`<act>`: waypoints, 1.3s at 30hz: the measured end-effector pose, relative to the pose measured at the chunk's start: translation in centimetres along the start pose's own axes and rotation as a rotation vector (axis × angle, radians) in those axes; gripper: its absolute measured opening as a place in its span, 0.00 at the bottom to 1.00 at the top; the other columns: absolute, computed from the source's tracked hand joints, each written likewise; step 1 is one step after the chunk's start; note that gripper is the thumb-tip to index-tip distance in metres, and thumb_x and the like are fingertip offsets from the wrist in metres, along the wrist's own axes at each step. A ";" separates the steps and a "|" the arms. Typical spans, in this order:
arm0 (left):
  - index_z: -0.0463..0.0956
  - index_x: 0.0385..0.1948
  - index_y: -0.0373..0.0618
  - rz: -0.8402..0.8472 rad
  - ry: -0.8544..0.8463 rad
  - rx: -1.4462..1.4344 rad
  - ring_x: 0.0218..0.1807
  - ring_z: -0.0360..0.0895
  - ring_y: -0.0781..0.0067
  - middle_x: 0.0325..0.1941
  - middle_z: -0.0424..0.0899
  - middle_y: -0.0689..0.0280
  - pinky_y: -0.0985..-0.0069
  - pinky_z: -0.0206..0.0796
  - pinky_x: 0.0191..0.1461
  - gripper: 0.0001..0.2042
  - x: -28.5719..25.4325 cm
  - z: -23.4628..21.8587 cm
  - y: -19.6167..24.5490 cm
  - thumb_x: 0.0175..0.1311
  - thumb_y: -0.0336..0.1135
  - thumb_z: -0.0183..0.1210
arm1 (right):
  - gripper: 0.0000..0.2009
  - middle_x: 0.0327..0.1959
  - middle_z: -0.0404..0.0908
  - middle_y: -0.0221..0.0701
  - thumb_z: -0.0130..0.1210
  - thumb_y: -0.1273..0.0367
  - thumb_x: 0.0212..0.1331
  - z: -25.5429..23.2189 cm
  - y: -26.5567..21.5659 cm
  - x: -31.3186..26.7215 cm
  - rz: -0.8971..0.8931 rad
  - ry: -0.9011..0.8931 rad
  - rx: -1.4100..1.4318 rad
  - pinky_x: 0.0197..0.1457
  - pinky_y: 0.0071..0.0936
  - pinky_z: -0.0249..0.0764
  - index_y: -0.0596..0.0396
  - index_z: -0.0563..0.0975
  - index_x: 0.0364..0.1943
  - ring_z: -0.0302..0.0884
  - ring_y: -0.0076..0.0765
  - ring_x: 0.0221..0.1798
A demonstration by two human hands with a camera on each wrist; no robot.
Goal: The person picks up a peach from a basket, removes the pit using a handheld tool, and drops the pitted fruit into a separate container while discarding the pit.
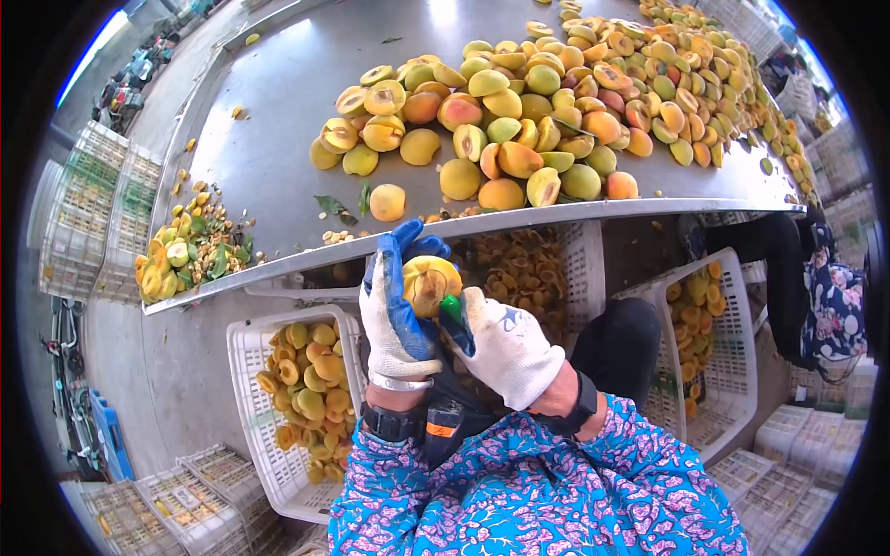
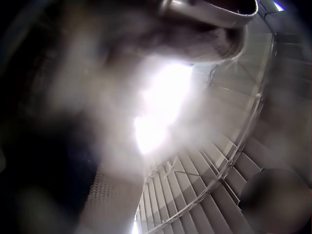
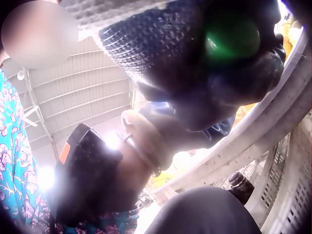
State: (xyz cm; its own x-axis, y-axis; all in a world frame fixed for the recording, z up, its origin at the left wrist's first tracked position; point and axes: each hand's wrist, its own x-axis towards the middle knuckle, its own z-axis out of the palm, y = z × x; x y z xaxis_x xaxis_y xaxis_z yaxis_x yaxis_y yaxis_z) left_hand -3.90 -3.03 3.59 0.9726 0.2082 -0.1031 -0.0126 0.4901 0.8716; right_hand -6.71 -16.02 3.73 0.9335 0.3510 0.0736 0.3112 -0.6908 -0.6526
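In the head view my left hand, in a white glove with blue coating, holds a yellow apricot above the table's near edge. A thin curved line runs over the fruit's skin. My right hand, gloved alike, grips a green-handled tool right against the apricot; its working end is hidden. The right wrist view shows the rounded green handle end between dark coated fingers. The left wrist view is mostly blur and glare, with the glove cuff low in it.
A metal table bears a large heap of whole and halved apricots, plus a pile with pits and leaves at its left corner. Below stand white crates of halves at left, middle and right. Another person's leg is at right.
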 end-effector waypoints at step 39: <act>0.80 0.24 0.36 -0.288 -0.345 0.352 0.24 0.77 0.78 0.23 0.82 0.63 0.82 0.67 0.29 0.19 0.7 -2.0 -3.0 0.63 0.46 0.59 | 0.08 0.17 0.69 0.18 0.55 0.62 0.63 -0.1 4.5 -2.0 0.752 -0.810 1.555 0.14 0.16 0.61 0.51 0.74 0.33 0.67 0.17 0.14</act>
State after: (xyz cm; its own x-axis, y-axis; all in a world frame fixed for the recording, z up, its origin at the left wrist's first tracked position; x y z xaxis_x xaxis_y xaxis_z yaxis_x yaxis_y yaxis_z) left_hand -3.69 -2.68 -0.07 0.9455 -0.2093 -0.2494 0.2850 0.1618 0.9448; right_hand -7.14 -19.91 0.68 0.3416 0.7787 -0.5262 -0.9029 0.1164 -0.4139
